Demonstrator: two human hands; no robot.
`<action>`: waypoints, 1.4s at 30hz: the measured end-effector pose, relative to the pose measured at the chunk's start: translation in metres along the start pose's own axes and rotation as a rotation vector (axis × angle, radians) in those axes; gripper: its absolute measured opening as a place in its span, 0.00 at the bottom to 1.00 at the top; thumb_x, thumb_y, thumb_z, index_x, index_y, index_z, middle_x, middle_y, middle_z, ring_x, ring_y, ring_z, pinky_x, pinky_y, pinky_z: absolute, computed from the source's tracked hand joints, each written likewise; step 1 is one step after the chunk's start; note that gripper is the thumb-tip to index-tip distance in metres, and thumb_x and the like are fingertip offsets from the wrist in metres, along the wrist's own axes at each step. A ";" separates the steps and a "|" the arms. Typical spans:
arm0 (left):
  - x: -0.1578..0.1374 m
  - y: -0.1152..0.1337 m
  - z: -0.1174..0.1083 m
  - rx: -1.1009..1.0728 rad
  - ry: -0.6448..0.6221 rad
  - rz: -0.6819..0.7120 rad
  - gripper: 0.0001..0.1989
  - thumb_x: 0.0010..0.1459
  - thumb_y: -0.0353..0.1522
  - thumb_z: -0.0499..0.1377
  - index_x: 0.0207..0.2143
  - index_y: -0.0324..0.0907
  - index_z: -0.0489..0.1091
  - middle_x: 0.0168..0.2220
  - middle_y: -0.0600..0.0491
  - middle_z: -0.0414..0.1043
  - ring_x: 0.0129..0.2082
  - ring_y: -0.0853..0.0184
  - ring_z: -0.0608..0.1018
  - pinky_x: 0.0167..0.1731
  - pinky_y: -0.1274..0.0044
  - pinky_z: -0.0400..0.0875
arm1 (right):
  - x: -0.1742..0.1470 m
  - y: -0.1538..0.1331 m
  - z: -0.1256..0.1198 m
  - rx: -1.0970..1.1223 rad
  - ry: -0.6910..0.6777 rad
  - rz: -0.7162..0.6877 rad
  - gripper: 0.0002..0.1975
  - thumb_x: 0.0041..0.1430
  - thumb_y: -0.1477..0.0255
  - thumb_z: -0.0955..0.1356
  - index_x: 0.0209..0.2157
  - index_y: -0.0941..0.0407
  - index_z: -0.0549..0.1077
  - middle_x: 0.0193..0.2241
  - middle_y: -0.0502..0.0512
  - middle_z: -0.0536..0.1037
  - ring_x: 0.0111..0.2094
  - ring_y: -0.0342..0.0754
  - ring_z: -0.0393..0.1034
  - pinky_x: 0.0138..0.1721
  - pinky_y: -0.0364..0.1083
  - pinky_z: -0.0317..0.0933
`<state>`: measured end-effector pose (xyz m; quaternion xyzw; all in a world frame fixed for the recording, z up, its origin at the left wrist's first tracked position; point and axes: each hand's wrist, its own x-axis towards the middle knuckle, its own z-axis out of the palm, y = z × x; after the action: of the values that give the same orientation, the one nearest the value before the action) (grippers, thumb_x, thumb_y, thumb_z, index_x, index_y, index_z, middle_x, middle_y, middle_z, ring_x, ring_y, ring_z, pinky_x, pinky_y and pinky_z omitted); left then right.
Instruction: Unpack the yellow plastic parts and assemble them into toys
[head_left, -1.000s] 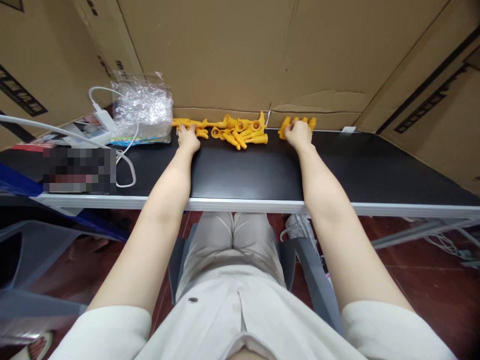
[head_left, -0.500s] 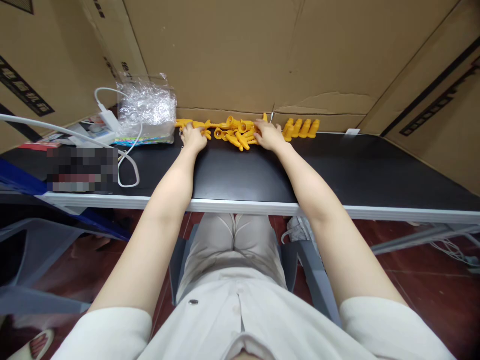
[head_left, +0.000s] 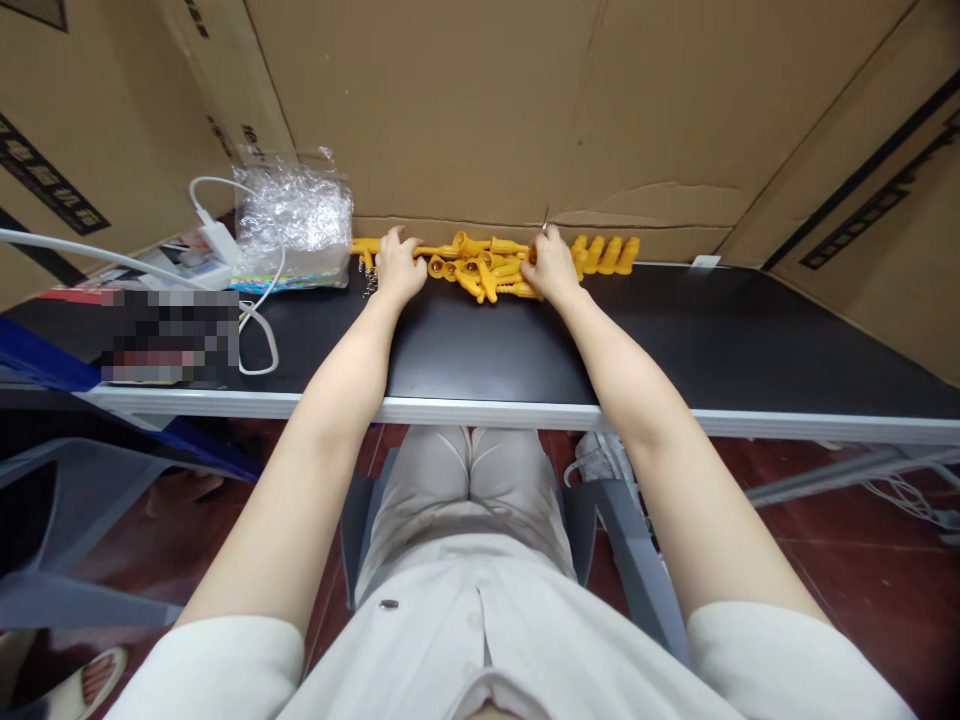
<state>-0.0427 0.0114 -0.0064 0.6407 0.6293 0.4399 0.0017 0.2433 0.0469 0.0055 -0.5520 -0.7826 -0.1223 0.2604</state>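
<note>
Yellow plastic parts point(head_left: 484, 272) lie in a loose pile along the back of the black table, some hollow like cups, others slender and pointed. My left hand point(head_left: 401, 270) rests over the pile's left end, fingers apart, beside several small metal springs point(head_left: 369, 285). At the right end, my right hand point(head_left: 555, 268) curls its fingers and thumb round a yellow part, mostly hidden by the hand. Just right of it stands a row of yellow stepped caps point(head_left: 611, 256). Behind my right fingertips a thin, pointed thing shows against the cardboard.
Cardboard panels point(head_left: 465, 110) wall the table's back and sides. On the left are a clear plastic-wrapped package point(head_left: 292, 225), a white charger point(head_left: 220, 242) with its cable point(head_left: 259, 368), and a blurred-out item. A pale metal strip point(head_left: 487, 412) edges the table's front.
My left hand has shifted slightly right and away from the springs, which show more now. My right hand has moved a little right, and some pile parts have shifted.
</note>
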 end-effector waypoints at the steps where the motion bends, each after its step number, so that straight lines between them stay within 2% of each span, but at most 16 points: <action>1: 0.001 0.000 0.001 0.004 -0.004 0.016 0.22 0.53 0.25 0.58 0.49 0.44 0.79 0.69 0.41 0.66 0.73 0.46 0.64 0.74 0.52 0.56 | -0.001 0.002 -0.003 0.014 0.015 -0.004 0.18 0.69 0.70 0.61 0.56 0.61 0.71 0.60 0.77 0.69 0.57 0.68 0.70 0.59 0.67 0.65; 6: 0.006 -0.007 0.006 -0.012 -0.031 0.065 0.23 0.54 0.26 0.59 0.52 0.43 0.78 0.69 0.40 0.66 0.72 0.47 0.65 0.75 0.55 0.56 | -0.006 0.003 -0.022 0.007 0.077 0.017 0.17 0.73 0.68 0.60 0.58 0.58 0.70 0.60 0.73 0.68 0.62 0.66 0.65 0.65 0.66 0.60; 10: 0.010 -0.011 0.009 -0.083 -0.022 0.136 0.27 0.56 0.29 0.60 0.59 0.44 0.74 0.68 0.40 0.67 0.72 0.48 0.66 0.76 0.57 0.54 | -0.006 0.002 -0.026 0.096 0.164 -0.066 0.16 0.75 0.69 0.58 0.55 0.55 0.71 0.60 0.69 0.70 0.61 0.63 0.64 0.66 0.65 0.60; 14: 0.001 0.006 -0.001 -0.132 -0.067 0.257 0.33 0.60 0.38 0.62 0.68 0.49 0.67 0.69 0.42 0.67 0.73 0.48 0.65 0.75 0.56 0.55 | -0.007 -0.004 -0.032 0.152 0.182 -0.181 0.18 0.76 0.67 0.56 0.57 0.54 0.71 0.60 0.66 0.70 0.62 0.62 0.64 0.66 0.65 0.59; 18: -0.013 0.033 -0.014 -0.082 -0.150 0.295 0.34 0.65 0.42 0.60 0.72 0.51 0.62 0.74 0.43 0.62 0.74 0.53 0.64 0.74 0.61 0.56 | -0.016 -0.028 -0.053 0.047 0.062 -0.227 0.22 0.77 0.67 0.53 0.62 0.54 0.70 0.63 0.67 0.68 0.65 0.62 0.61 0.68 0.66 0.56; 20: -0.017 0.041 -0.016 -0.087 -0.183 0.316 0.32 0.67 0.41 0.58 0.72 0.51 0.62 0.73 0.44 0.62 0.74 0.54 0.65 0.73 0.63 0.58 | -0.021 -0.041 -0.062 -0.003 -0.010 -0.251 0.24 0.78 0.66 0.52 0.63 0.54 0.70 0.65 0.67 0.68 0.66 0.62 0.61 0.68 0.66 0.56; 22: -0.018 0.044 -0.015 -0.107 -0.206 0.332 0.29 0.68 0.40 0.56 0.70 0.49 0.64 0.70 0.44 0.68 0.71 0.55 0.69 0.72 0.63 0.60 | -0.023 -0.052 -0.067 -0.023 -0.055 -0.281 0.27 0.79 0.66 0.48 0.64 0.53 0.69 0.65 0.65 0.68 0.67 0.60 0.61 0.67 0.64 0.57; 26: -0.017 0.043 -0.012 -0.081 -0.203 0.299 0.25 0.68 0.37 0.56 0.65 0.46 0.69 0.63 0.43 0.74 0.64 0.55 0.76 0.70 0.63 0.65 | -0.024 -0.060 -0.064 -0.011 -0.072 -0.340 0.30 0.79 0.68 0.45 0.64 0.54 0.70 0.67 0.64 0.67 0.69 0.57 0.59 0.68 0.61 0.56; 31: -0.018 0.046 -0.016 -0.035 -0.121 0.273 0.23 0.65 0.35 0.58 0.62 0.48 0.69 0.64 0.45 0.73 0.68 0.52 0.73 0.71 0.61 0.64 | -0.027 -0.060 -0.060 -0.009 -0.066 -0.383 0.26 0.79 0.62 0.51 0.64 0.57 0.68 0.67 0.69 0.67 0.67 0.62 0.62 0.67 0.63 0.54; 34: -0.019 0.050 -0.019 -0.035 -0.091 0.283 0.23 0.64 0.32 0.57 0.61 0.47 0.70 0.64 0.46 0.73 0.70 0.54 0.71 0.72 0.62 0.63 | -0.028 -0.059 -0.059 -0.004 -0.045 -0.377 0.28 0.78 0.59 0.52 0.66 0.60 0.65 0.65 0.71 0.69 0.65 0.64 0.64 0.67 0.64 0.52; 42: -0.023 0.054 -0.016 -0.010 -0.118 0.284 0.23 0.61 0.31 0.57 0.59 0.46 0.71 0.63 0.45 0.75 0.68 0.52 0.73 0.70 0.62 0.65 | -0.023 -0.055 -0.054 -0.050 -0.086 -0.319 0.28 0.78 0.58 0.51 0.61 0.57 0.71 0.58 0.69 0.76 0.62 0.66 0.65 0.65 0.67 0.52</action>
<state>-0.0046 -0.0274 0.0207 0.7479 0.5290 0.4004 -0.0202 0.2134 -0.0172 0.0438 -0.4319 -0.8675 -0.1575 0.1901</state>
